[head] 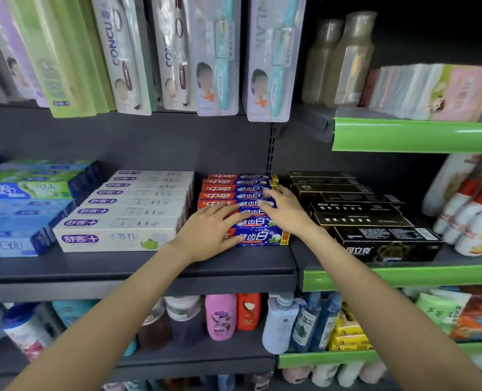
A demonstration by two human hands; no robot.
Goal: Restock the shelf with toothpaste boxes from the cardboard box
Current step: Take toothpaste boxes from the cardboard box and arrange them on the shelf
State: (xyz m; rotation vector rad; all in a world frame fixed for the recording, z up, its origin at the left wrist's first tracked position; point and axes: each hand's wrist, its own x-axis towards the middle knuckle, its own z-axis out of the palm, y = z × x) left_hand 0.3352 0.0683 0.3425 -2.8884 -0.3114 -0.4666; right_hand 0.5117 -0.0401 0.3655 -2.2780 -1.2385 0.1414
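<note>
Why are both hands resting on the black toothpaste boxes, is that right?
Not quite. In the head view the left hand and right hand rest on the red-and-blue cardboard toothpaste boxes; the black toothpaste boxes lie beside them, untouched.

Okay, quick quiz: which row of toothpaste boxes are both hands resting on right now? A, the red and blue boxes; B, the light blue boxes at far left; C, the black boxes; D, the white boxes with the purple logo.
A: the left hand and right hand both lie flat, fingers straight, on the red and blue boxes, between the white and black rows.
</note>
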